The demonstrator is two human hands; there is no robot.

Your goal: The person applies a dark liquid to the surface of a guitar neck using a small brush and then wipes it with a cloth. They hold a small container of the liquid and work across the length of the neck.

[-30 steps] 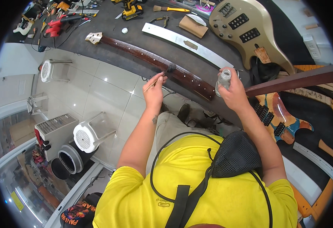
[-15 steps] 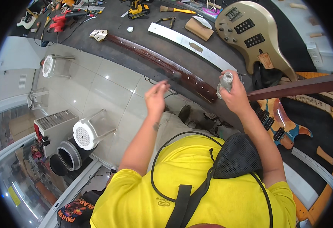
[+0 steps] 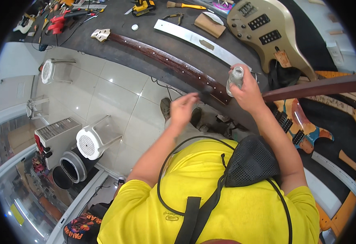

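Two closed grips: left hand [image 3: 183, 107] pinched on a blurred dark dauber [image 3: 205, 92], right hand [image 3: 248, 90] clamped round a glass bottle [image 3: 237, 74]; just beyond, the guitar neck [image 3: 174, 63] slants away leftward on the worktop [image 3: 117, 23], wide end nearer the bottle.

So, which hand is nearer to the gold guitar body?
Right. The right hand is close, lower left of the gold guitar body; the left hand is farther that way.
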